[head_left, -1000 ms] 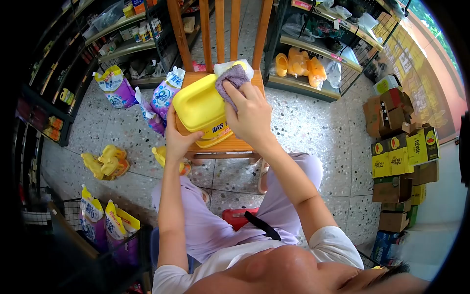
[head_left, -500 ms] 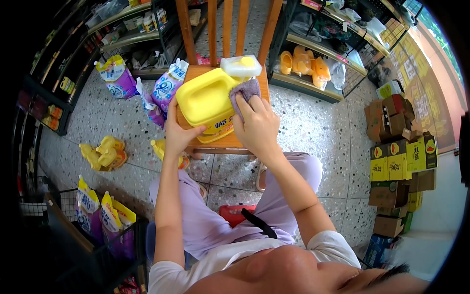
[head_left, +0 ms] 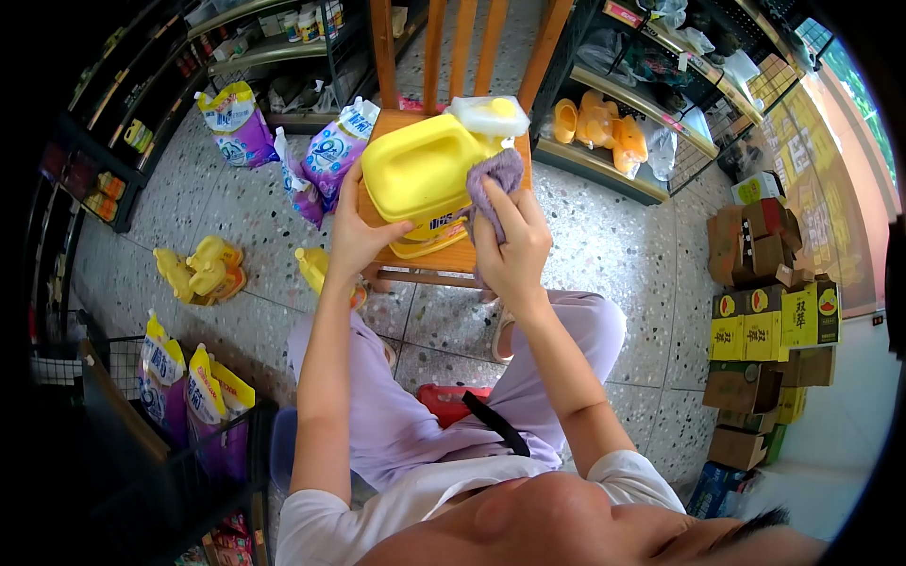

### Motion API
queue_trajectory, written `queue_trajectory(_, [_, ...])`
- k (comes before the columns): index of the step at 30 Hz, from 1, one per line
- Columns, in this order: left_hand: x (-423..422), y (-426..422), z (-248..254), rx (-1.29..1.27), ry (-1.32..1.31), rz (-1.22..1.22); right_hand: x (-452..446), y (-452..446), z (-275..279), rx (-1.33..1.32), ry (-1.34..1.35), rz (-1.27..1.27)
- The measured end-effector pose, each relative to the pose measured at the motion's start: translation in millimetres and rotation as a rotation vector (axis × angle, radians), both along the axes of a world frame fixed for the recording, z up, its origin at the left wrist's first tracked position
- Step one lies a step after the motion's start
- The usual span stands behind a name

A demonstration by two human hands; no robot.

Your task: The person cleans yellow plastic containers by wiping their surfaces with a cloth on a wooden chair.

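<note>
Jug (head_left: pixel 415 160) is on the chair (head_left: pixel 453 259) seat, near the front edge, label (head_left: pixel 442 224) side twd the person. L hand (head_left: pixel 363 234) is clamped round its near-left corner: thumb on the label side, fingers along the left wall. R hand (head_left: pixel 514 243) has a bunched cloth (head_left: pixel 497 174) pinched in its fingers, at the jug's right end; can't tell if cloth presses hard or just brushes it. Hands are apart, jug btwn them. A whitish bottle (head_left: pixel 491 117) w/ yellow top sits just beyond, by the jug's far-right corner; can't tell if they touch.

Handling: jug prob. heavy if full, but fill lvl can't be seen. Walls look like semi-stiff plastic, prob. give a bit under a squeeze; not fragile. Smooth skin, so prob. slippery if wet or soapy. Best hold: wide grip across opp. walls, low down. Cloth is soft, light, no risk; any fold will do.
</note>
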State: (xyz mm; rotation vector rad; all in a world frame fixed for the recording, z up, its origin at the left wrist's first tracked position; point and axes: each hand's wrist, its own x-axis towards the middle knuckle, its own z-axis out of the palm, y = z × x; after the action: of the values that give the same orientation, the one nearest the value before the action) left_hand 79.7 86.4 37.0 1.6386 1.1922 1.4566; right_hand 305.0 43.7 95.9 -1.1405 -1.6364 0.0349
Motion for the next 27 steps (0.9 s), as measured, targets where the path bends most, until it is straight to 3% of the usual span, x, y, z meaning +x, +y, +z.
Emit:
queue_trajectory(10, [-13,6,-3,0.036,-0.061,-0.139,-42,9,-16,0.092,-0.163,-0.032])
queue_trajectory(17, [-6,4,4,0.024,-0.097,-0.106,-59,-2,-22,0.119,-0.239,0.027])
queue_trajectory(27, [-3,5,4,0.055,-0.097,-0.057,-28,10,-23,0.128,-0.293,-0.121])
